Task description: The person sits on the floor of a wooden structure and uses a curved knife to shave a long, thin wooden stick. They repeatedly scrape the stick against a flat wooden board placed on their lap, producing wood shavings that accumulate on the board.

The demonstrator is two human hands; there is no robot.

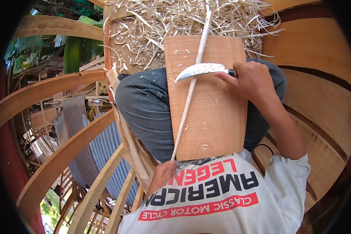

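One board (218,121) spans the lap (142,105), curled shavings (152,23) beyond, wooden railing (58,85) left; one stick (189,95) crosses it, near end pinched by the left hand (164,172); the right hand (253,80) grips one knife (202,69).

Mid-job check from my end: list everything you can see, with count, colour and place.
knife: one, silvery curved blade, crossing the wooden strip
wooden strip: one, pale, slanting over the board
board: one, light brown, across the legs
shavings: too many to count, cream, heaped beyond the board
rails: several, brown, left side
corrugated sheets: at least two, grey to bluish, beyond the rails
leaves: several, green, upper left
planks: several, brown, right side
trousers: one pair, dark blue-grey, under the board
shirt: one, off-white with red and black print, bottom
left hand: one, bare, at the strip's near end
right hand: one, bare, gripping the knife handle
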